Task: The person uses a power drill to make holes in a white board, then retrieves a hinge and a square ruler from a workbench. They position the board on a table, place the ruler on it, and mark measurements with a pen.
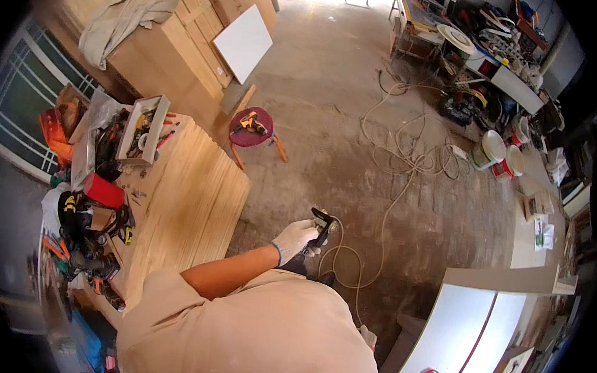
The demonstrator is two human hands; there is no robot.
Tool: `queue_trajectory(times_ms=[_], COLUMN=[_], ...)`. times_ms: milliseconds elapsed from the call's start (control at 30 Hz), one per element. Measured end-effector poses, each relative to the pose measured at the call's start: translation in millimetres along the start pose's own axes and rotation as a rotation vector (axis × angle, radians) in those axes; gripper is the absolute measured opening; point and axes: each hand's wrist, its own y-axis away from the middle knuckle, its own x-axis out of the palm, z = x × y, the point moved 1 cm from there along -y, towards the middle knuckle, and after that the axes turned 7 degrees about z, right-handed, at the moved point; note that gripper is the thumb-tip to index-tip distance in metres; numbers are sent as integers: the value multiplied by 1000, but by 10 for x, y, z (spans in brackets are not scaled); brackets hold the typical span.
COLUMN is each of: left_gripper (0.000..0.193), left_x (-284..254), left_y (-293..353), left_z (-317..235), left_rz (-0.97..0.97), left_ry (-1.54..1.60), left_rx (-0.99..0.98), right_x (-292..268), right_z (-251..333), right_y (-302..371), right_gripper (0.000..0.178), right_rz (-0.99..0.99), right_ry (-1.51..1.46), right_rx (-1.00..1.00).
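Observation:
My left hand [297, 238], in a white work glove, is stretched out ahead of me over the floor. Its fingers are wrapped round a black air nail gun [322, 229]. A thin beige air hose [380, 258] loops down from the tool and trails off across the floor. Low beside my body, part of my gloved right hand [367, 336] shows. One strand of the hose runs down to it, but its fingers are mostly hidden behind my shirt, so their grip is unclear.
To my left stands a stack of wooden boards [190, 187] with a box of tools [143, 130] on it. Ahead, a red stool [252, 126] holds a yellow drill. White panels [456, 330] lie at right. Coiled hose and buckets [493, 148] sit farther off.

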Motion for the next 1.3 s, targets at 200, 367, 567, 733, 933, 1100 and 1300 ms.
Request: queue_trajectory(times_ms=[200,367,567,733,933,1100,1300], left_gripper=[22,21,35,35,41,46,30], left_x=[-78,-277,-980,-1660,-2846,-3470,-4121], left_y=[-48,-203,-1020,-1710,-2622,-3305,-4301], left_z=[-178,-388,-664,-1586,-2727,-3761,-4642], left_rz=[-119,-180,-153,-39,67,-18,-359], left_ry=[170,374,391,443,309,111,231], left_rx=[119,226,260,272,424,461,208], right_x=[-471,-649,-409,-347,326,392,885], right_z=[-239,1249,3001,3703,4967,5328,7473], right_y=[-1148,-1527,-1884,-2386,-3033,-4531,-6521], right_gripper=[33,29,28,27,22,15,21], right_rz=[147,188,30,124,201,399,488], right_ry=[193,187,155,363,726,1324,1405], right_rx=[-22,113,242,6,-85,-348,-278])
